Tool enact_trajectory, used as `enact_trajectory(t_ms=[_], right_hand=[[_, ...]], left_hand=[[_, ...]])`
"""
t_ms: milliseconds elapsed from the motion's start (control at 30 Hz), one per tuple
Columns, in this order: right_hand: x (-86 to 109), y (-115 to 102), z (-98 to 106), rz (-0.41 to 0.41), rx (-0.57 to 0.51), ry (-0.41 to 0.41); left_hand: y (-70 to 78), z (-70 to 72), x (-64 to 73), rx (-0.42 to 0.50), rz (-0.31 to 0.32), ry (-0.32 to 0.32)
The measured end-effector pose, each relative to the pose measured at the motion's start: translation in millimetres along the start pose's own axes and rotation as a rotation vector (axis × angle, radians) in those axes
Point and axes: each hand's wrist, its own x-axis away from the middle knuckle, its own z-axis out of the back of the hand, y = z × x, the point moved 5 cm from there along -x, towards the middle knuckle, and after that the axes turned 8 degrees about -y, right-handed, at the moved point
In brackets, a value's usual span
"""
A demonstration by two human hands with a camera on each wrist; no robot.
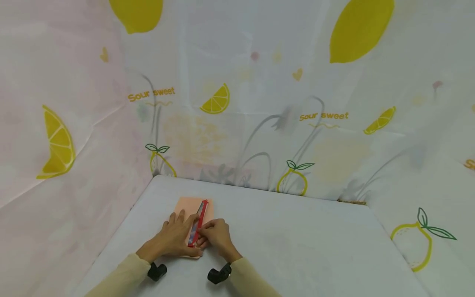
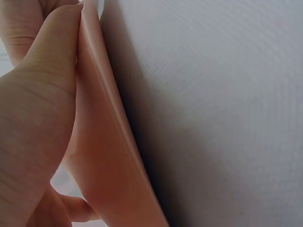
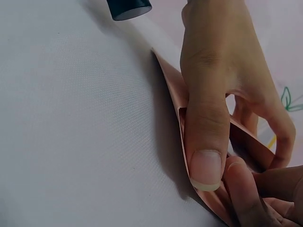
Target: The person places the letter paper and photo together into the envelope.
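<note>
Both hands meet over a peach paper sheet (image 1: 193,214) near the white table's (image 1: 297,239) left edge: the left hand (image 1: 172,237) lies flat with fingers spread, pressing it, while the right hand (image 1: 217,235) pinches a folded edge by a red strip (image 1: 198,222). Bare tabletop spreads wide to the right. The sheet is thin, its near corner lifted.

Peach sheet (image 1: 193,208): thin paper, matt, smooth. Red strip (image 1: 197,225) on it: glossy, likely plastic. Bench (image 1: 297,239): white cover, matt, fine woven grain. Backdrop curtain (image 1: 259,82): thin printed cloth, creased, slight sheen.
</note>
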Motion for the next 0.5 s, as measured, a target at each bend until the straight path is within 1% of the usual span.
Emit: enact_trajectory(t_ms=[100,267,500], right_hand=[[-1.2,-0.8,-1.7,0.007,-0.005,-0.003],[-4.7,-0.3,-4.5,0.019,0.017,0.005],[-7.2,-0.7,-9.0,0.049,0.033,-0.004]], left_hand=[[0.3,0.0,0.5,-0.006,0.001,0.001],[1.2,1.5,1.1,-0.002,-0.002,0.007],[-0.4,-0.2,0.5,-0.006,0.003,0.004]])
